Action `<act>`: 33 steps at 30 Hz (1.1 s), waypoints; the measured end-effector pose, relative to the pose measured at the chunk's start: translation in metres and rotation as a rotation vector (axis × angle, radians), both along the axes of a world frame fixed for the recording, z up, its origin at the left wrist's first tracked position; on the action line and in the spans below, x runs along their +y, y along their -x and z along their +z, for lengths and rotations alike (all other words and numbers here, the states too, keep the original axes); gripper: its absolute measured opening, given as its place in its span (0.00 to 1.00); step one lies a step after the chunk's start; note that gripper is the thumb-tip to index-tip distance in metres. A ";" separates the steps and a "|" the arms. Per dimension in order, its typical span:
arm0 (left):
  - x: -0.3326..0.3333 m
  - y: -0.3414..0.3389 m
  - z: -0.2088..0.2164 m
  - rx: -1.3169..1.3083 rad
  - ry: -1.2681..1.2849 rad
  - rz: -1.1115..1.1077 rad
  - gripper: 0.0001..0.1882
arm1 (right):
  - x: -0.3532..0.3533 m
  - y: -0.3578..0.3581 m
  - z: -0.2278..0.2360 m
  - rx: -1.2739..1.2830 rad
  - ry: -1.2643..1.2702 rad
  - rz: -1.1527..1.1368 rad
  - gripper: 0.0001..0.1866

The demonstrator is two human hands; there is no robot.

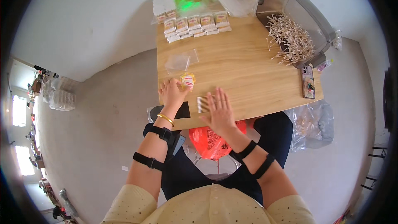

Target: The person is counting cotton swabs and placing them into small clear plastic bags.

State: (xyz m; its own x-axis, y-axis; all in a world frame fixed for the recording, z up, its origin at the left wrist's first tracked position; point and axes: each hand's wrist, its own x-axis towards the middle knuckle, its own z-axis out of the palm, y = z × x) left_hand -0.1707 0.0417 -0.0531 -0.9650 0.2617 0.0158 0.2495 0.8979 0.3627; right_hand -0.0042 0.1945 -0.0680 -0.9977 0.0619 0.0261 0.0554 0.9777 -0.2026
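My left hand (172, 93) is at a small stack of yellow and white label cards (188, 79), thumb and forefinger closed at the stack's near edge. Its other fingers rest by the table's left side. A neat row of cotton swabs (202, 104) lies side by side near the front edge. My right hand (221, 111) lies flat with fingers stretched out, covering the row's right end. Clear plastic bags (179, 62) lie just beyond the label cards. Beside my left wrist is a dark flat pad (183, 110).
Packed swab bundles (194, 24) stand in rows at the back left. A grey bin (296, 0) lies tipped at the back right, with loose swabs (292, 39) spilling out. A phone (308, 82) sits at the right edge. Below the front edge hangs a red bag (211, 143).
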 end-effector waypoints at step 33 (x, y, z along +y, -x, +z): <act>-0.034 0.028 0.006 -0.748 -0.539 -0.420 0.13 | -0.038 0.012 0.000 -0.009 -0.039 -0.019 0.51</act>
State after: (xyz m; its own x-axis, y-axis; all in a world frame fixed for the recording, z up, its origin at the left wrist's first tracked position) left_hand -0.1989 0.0076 -0.0472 -0.6070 0.7187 -0.3390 0.0500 0.4603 0.8863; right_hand -0.0163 0.1569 -0.0677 -0.9966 0.0799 0.0195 0.0756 0.9836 -0.1636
